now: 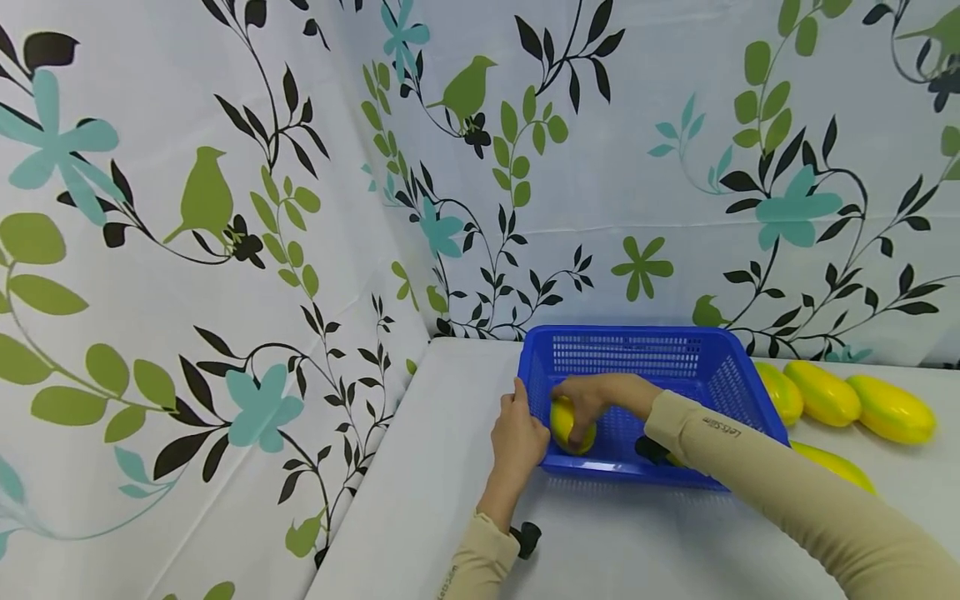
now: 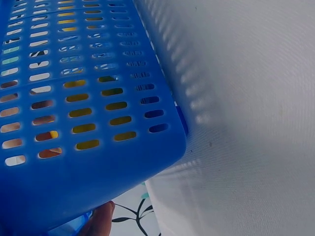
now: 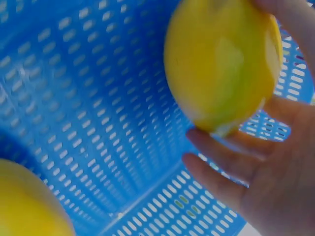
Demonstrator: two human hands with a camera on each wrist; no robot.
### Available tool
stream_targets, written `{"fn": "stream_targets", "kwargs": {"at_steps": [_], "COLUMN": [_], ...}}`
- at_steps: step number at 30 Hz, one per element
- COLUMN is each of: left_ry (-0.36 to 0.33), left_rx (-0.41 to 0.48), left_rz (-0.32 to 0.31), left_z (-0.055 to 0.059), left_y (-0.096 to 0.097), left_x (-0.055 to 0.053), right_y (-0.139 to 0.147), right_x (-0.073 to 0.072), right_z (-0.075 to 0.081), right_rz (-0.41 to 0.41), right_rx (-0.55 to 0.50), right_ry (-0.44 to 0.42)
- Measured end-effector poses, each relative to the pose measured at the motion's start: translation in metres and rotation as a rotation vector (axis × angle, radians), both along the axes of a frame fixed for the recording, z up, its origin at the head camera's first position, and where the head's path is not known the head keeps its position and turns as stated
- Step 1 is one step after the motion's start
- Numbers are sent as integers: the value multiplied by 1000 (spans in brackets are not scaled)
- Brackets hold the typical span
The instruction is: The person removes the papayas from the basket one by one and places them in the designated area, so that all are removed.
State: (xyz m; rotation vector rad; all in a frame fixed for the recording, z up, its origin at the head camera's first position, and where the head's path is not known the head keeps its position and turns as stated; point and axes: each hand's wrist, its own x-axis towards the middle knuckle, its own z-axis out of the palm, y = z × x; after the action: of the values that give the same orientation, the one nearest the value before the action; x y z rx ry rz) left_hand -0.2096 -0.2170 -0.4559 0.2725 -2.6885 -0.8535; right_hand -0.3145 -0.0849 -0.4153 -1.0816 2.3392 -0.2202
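A blue perforated plastic basket (image 1: 630,332) stands on the white table. Inside its left end my right hand (image 1: 591,398) grips a glossy yellow-green mango (image 3: 221,69), thumb on one side and fingers on the other. A second mango (image 3: 27,204) lies in the basket, mostly hidden by the right forearm in the head view. My left hand (image 1: 519,429) holds the basket's left end at the rim. In the left wrist view a fingertip (image 2: 101,220) shows at the basket's edge, and yellow shows through the slots.
Outside the basket's right side lie several mangoes (image 1: 891,408) on the white table (image 1: 420,500). One more mango (image 1: 834,467) sits nearer, partly behind the right sleeve (image 1: 780,475). A patterned curtain (image 1: 555,233) hangs close behind the basket and along the left.
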Motion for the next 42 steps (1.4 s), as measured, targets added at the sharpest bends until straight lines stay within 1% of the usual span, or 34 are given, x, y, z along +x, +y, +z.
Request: {"fn": "stream_targets", "kwargs": {"at_steps": [3,6,10,14,18,23,27,31,36,38,41,42], "left_ry": [-2,-1,9,-1,-1,2,22,25,20,22,22,20], "left_rx": [4,-1,-16,-34,-29,-20,-21,-24,-13,-12,-12,-12], "left_rz": [4,8,7,1,5,15,9,5,-1,-4,-5,-4], "left_z": [0,0,0,0,1,0,-1,-2,-2,-1,1,1], "left_y": [2,2,3,2,2,3,5,5,5,5,4,4], "left_x": [1,0,-1,-3,-3,-2,-2,-2,-1,-1,-1,-1], "right_y": [6,14,30,48,63,87,115,148,197,216,242,250], "right_x": [2,3,4,4,5,14,23,30,36,39,45,46], "right_z": [5,13,22,25,27,33,40,44,48,49,49,48], "right_rz": [-4,-8,-43,-61,-70,-121,-139,-157,-243,-278,-310,-330], "right_rx": [-35,-79,-131,-190,-247,-315,-368,-425,-484,-486,-491,-492], "right_ry": [14,25,42,42,38,44,71,130,166,194,231,231]}}
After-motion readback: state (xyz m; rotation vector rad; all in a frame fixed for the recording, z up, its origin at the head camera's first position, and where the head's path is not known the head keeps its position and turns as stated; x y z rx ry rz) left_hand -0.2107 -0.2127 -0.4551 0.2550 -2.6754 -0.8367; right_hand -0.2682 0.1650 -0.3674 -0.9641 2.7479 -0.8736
